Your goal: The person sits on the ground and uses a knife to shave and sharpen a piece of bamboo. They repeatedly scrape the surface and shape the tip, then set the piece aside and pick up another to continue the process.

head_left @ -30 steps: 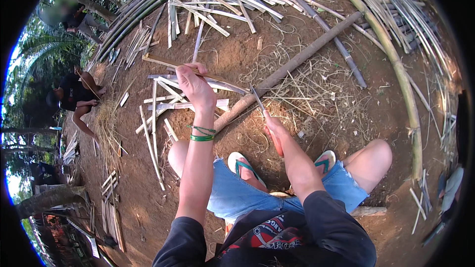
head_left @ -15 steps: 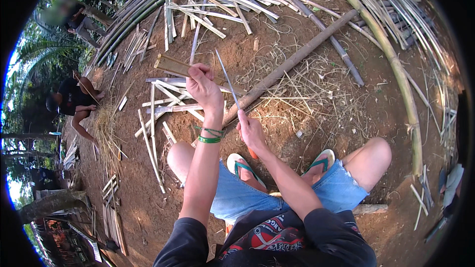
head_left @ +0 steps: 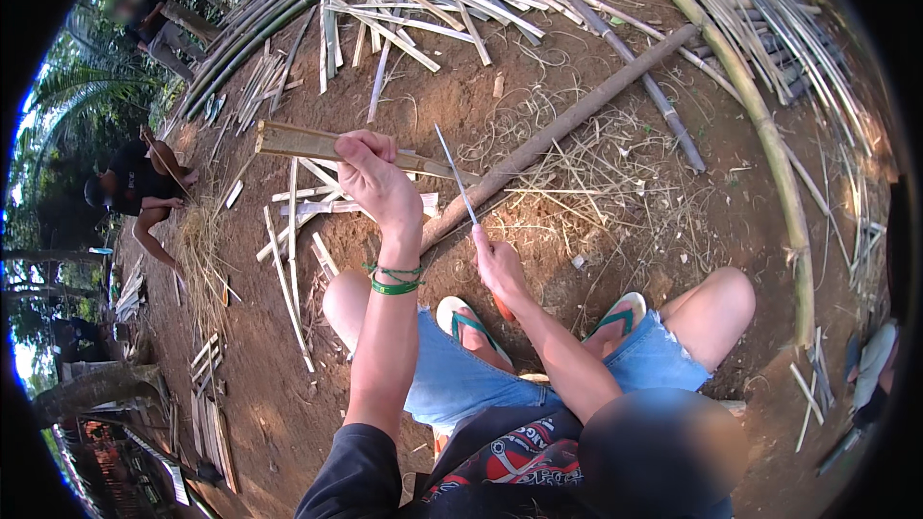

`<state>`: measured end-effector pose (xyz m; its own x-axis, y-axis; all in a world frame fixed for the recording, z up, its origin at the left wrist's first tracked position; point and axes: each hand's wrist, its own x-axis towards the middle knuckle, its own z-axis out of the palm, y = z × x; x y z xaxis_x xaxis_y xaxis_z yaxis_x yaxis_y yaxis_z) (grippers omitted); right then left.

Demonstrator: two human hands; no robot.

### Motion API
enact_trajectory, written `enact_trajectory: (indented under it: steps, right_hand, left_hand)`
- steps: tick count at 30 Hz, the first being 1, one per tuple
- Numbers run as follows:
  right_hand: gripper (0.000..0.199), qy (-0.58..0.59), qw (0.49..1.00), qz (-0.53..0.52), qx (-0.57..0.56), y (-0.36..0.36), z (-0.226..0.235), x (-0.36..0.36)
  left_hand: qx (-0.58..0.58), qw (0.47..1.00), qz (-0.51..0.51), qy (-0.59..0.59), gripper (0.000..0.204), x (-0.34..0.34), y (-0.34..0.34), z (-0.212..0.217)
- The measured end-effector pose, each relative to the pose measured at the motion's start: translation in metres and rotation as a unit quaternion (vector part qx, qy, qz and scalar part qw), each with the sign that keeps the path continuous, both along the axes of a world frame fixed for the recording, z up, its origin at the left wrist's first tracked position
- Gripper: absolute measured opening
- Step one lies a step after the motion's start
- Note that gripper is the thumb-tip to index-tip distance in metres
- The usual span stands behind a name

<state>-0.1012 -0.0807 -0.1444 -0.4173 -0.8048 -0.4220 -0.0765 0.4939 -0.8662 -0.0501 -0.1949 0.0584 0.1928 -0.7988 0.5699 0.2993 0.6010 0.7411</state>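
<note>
L hand (head_left: 377, 181) w/ bamboo strip (head_left: 296, 141)

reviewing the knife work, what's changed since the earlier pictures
The right hand has shifted left with the knife; the left hand has turned the bamboo strip, showing more of its flat face. Nothing was newly grasped or released. The log stayed put.

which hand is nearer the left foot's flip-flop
Right. The right hand is just ahead of the flip-flop; the left hand is farther ahead, off to its left.
</note>
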Motion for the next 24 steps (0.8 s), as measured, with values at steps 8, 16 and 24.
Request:
enact_trajectory:
  steps: [8,16,24]
  right_hand:
    - [0.088,-0.017,1.0,-0.009,0.018,0.004,0.006,-0.012]
    - [0.071,0.038,0.987,-0.027,-0.154,0.006,0.048,0.001]
    - [0.082,0.041,0.998,0.009,-0.042,-0.004,0.027,-0.009]
  left_hand:
    - [-0.004,0.999,-0.042,-0.022,0.049,-0.016,-0.003,-0.026]
    - [-0.02,0.999,-0.02,-0.028,0.051,-0.013,0.002,-0.025]
    - [-0.006,0.999,-0.025,-0.048,0.053,-0.009,-0.002,-0.022]
